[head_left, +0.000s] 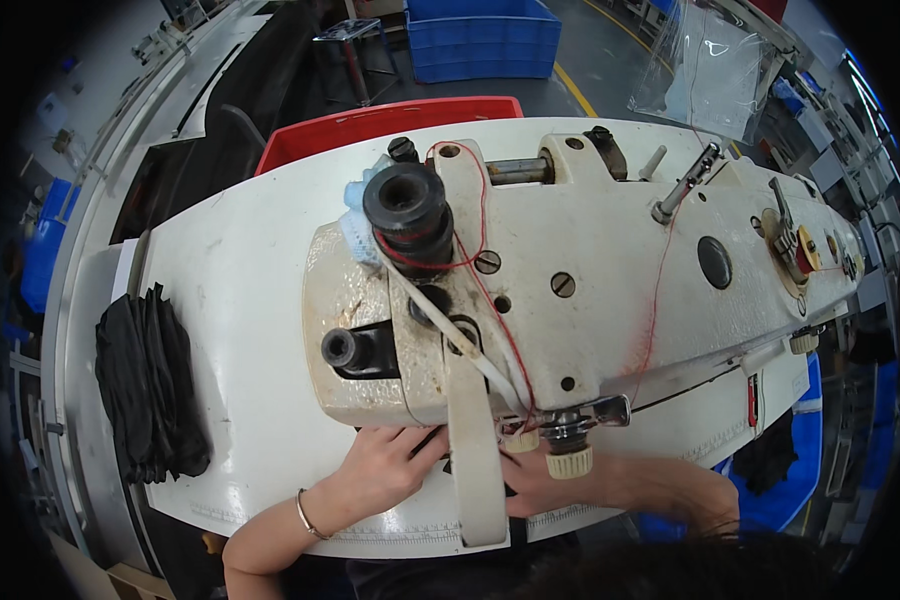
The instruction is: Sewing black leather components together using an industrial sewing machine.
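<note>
A white sewing machine [630,280] with red thread and a pale cloth [360,220] fills the middle. My left hand [380,470] is beneath its left end, fingers bent together beside the white vertical guard [476,480]; their tips and whatever they hold are hidden. On the guard's other side, my right hand [540,475] reaches under the machine, its fingers mostly covered by machine parts. Dark material shows around the fingers, too hidden to identify. A stack of black fabric pieces [148,385] lies on the white table [240,280] to the left.
Behind the table are a red bin [300,140], a blue crate [480,50], a small metal stand [350,30] and a hanging clear plastic bag [705,75]. A blue bin [812,420] with dark fabric [765,455] sits at the right. A long dark counter [260,60] runs along the left.
</note>
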Motion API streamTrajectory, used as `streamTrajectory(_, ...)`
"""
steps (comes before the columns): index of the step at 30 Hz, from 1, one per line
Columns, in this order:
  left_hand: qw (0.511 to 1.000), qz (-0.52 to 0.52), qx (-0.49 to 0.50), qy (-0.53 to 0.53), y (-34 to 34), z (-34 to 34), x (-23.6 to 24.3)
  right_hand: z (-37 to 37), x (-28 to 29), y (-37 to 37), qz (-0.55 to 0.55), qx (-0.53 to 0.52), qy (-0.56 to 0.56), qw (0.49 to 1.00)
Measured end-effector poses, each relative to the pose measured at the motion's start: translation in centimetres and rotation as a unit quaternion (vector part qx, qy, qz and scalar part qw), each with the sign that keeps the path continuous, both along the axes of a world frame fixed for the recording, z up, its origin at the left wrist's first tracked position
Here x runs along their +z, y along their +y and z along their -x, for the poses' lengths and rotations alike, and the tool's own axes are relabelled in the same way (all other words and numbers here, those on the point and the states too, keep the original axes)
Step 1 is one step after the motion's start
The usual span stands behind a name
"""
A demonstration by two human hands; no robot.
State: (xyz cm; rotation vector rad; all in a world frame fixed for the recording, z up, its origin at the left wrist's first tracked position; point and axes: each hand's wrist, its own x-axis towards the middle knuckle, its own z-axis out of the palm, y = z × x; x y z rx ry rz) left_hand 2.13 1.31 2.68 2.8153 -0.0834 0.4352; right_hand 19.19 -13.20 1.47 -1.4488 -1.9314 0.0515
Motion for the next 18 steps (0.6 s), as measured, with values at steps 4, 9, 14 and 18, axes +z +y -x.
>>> streamTrajectory(4, 0.999, 0.042, -0.010, -0.018, 0.4, -1.3, 0.0, 0.3, -2.7, -0.7, -0.068, -0.081, -0.201, 0.974)
streamTrajectory(9, 0.999, 0.021, 0.045, 0.012, 2.7, -1.6, -1.2, -2.1, -5.4, 1.2, 0.037, 0.038, -0.283, 0.958)
streamTrajectory(14, 0.989, 0.111, 0.089, 0.037, 2.4, -2.3, 1.3, -2.3, -3.6, 1.6, -0.028, -0.050, -0.277, 0.959)
streamTrajectory(18, 0.991, 0.013, 0.126, 0.040, 1.7, -0.4, 1.2, -1.2, -1.1, 1.1, 0.011, 0.000, -0.118, 0.993)
